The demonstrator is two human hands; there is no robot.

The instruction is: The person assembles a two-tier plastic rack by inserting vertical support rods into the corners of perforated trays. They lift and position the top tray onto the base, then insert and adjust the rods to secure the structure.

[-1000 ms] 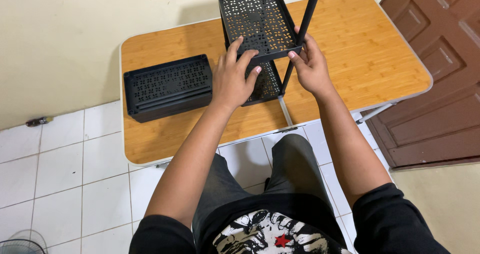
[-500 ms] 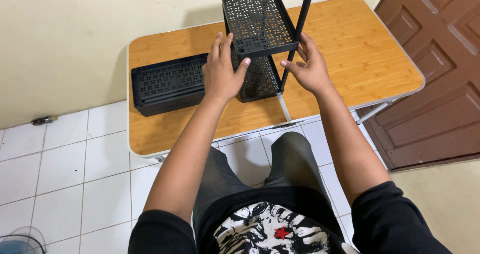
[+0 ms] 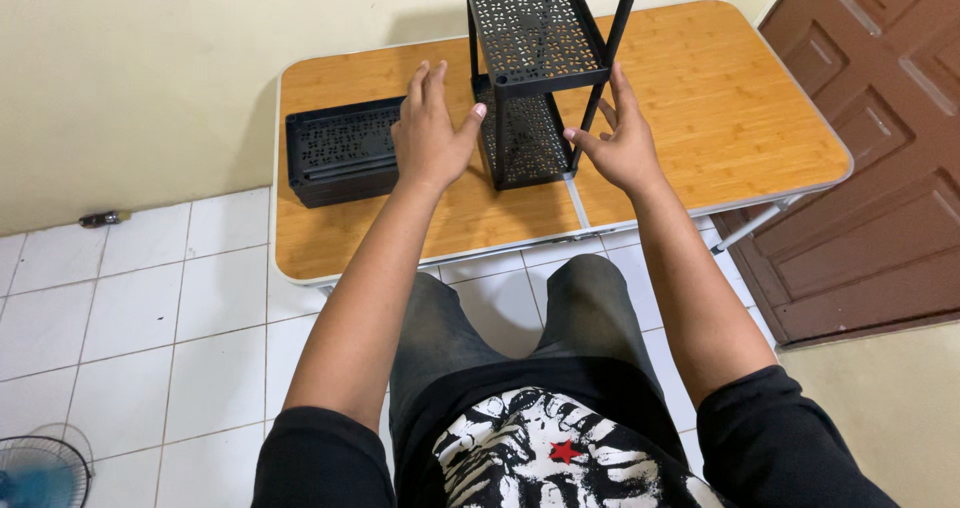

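A black rack of perforated shelves (image 3: 536, 30) on thin black poles stands upright on the wooden folding table (image 3: 690, 118). Its lower shelf (image 3: 530, 140) rests near the tabletop. My left hand (image 3: 430, 133) hovers just left of the rack with fingers spread, holding nothing. My right hand (image 3: 620, 140) is open on the rack's right side, fingers close to the front right pole (image 3: 612, 43); whether they touch it is unclear.
A stack of spare black perforated trays (image 3: 340, 151) lies on the table's left part. A brown door (image 3: 870, 138) stands to the right. White tiled floor lies below, with a small fan (image 3: 40, 468) at the lower left and a small object (image 3: 103, 218) by the wall.
Both hands have let go of the upper shelf and drawn back, opening at the rack's sides. The view has shifted slightly, so the table sits further right in frame.
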